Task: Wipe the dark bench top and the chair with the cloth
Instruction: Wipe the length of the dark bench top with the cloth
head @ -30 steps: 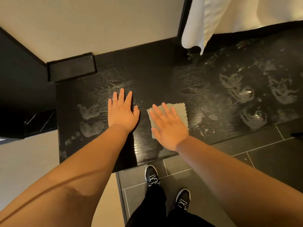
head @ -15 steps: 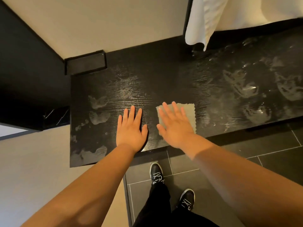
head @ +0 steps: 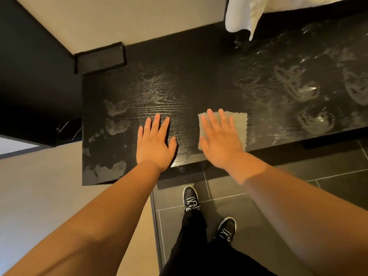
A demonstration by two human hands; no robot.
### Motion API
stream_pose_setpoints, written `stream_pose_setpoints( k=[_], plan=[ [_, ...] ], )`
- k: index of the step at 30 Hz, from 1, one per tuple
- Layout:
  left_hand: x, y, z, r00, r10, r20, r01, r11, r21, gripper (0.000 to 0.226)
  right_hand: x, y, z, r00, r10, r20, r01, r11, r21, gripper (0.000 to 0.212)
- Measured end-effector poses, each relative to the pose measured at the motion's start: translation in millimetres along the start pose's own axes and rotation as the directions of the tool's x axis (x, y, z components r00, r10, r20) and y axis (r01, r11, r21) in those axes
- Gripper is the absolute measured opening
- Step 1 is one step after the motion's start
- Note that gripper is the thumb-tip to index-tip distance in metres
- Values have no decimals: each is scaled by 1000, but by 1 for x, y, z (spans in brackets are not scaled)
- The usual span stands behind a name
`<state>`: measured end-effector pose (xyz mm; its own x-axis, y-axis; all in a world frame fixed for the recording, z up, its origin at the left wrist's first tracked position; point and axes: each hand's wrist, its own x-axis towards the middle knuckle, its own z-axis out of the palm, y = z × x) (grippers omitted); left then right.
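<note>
The right grip (head: pixel 221 140) lies flat, fingers straight, pressing the grey cloth (head: pixel 240 126) onto the dark bench (head: pixel 199 76) near its front edge. The left grip (head: pixel 154 144) rests flat on bare bench beside the cloth, fingers extended, holding nothing. Pale smears (head: pixel 116 118) mark the surface to its left.

Beige wall (head: pixel 119 20) behind, dark grey floor tiles (head: pixel 328 192) with pale grout below, white fabric (head: pixel 243 12) hanging at upper right.
</note>
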<state>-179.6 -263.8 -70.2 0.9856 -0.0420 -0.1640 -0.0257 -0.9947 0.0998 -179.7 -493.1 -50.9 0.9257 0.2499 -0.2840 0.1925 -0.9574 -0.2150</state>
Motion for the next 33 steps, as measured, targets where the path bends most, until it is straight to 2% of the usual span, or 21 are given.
stream_pose_setpoints(
  k=[4, 7, 13, 17, 20, 23, 24, 29, 33],
  plan=[
    [-1, -1, 1, 1000, -11, -9, 11, 1000, -19, 67, -12, -60, 23, 978, -197, 64, 198, 980, -20, 77],
    [-3, 0, 0, 1000, -6, -19, 6, 999, -35, 66, -16, -39, 24, 967, -249, 61, 253, 964, -82, 74],
    [-2, 0, -2, 1000, -3, -30, 2, 1000, -29, 69, -22, 57, 3, 998, -53, -28, 48, 988, -143, 73],
    [-1, 1, -2, 999, -3, -38, 2, 999, -35, 68, -20, 31, 8, 999, 7, -48, -12, 994, -108, 76],
    [-2, 1, -2, 999, -7, -49, 5, 999, -43, 67, -23, 15, 17, 993, -120, -7, 118, 986, -117, 76],
    [-1, 0, -1, 999, -1, -54, -2, 999, -40, 66, -26, 39, 13, 972, -235, 5, 234, 964, -122, 74],
    [-1, 0, -1, 999, -1, -53, -1, 999, -42, 66, -26, 52, 11, 974, -229, -4, 226, 966, -129, 74],
    [-3, 6, -3, 999, -17, -49, 15, 999, -45, 65, -28, 114, -10, 999, -7, -32, 2, 988, -154, 77],
    [-3, 21, -6, 995, -99, -33, 96, 992, -76, 63, -26, 91, -12, 997, 80, -11, -80, 991, -105, 82]
  ],
)
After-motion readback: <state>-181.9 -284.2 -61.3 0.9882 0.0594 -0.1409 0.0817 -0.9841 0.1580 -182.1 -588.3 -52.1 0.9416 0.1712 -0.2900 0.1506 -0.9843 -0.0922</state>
